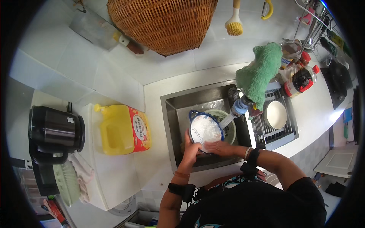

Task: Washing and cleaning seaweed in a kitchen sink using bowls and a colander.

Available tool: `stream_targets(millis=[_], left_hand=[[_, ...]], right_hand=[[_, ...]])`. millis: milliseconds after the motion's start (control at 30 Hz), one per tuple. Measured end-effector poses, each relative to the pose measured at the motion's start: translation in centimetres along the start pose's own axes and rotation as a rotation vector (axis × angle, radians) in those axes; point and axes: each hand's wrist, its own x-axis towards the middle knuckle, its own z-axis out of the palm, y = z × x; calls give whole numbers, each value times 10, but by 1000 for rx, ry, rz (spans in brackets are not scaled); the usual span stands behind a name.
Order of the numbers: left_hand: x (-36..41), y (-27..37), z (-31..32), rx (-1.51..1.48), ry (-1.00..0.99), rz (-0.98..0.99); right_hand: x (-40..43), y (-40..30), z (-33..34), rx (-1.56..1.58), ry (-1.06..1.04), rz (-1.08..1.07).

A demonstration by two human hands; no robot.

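Over a steel sink (pixel 170 136), my left hand (pixel 192 148) grips the near-left rim of an oval white dish with a blue rim and a looped handle (pixel 205 129). My right hand (pixel 221 148) lies flat with its fingers on the dish's near inner surface. Water runs from a faucet with a blue-and-clear nozzle (pixel 240 107) onto the dish's right side. Behind and partly under the dish, a pale green colander (pixel 232 128) holds dark leafy bits in the sink. A green fluffy cloth (pixel 261 71) hangs over the faucet.
Right of the sink, a drying rack (pixel 281 141) holds a cream bowl (pixel 276 114). Beyond it stands a red-capped sauce bottle (pixel 299 81). At left are a yellow detergent jug (pixel 117 129) and a black electric kettle (pixel 57 131). A wicker basket (pixel 165 22) and a brush (pixel 234 24) hang on the wall.
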Motion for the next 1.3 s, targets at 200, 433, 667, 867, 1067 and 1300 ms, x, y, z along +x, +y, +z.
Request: stream_targets(millis=[200,433,667,867,1067,1300], left_hand=[[-12,13,18,29,-41,-299],[-12,15,8,-117,-68,-322],[-20,12,8,31,-72,-296],[-13,6,11,-129,-115,-359],[-17,13,1,-67,-99,-279],[-14,8,10,-123,-156,-329]], right_hand=[[18,21,-16,-707,382,147],[28,7,13,-39,128,-213],[0,4,-33,-798,70,146],[42,-15,18,-81,426,-47],[3,29,-3,-1309,112,-648],[13,10,-33,-713,334,222]])
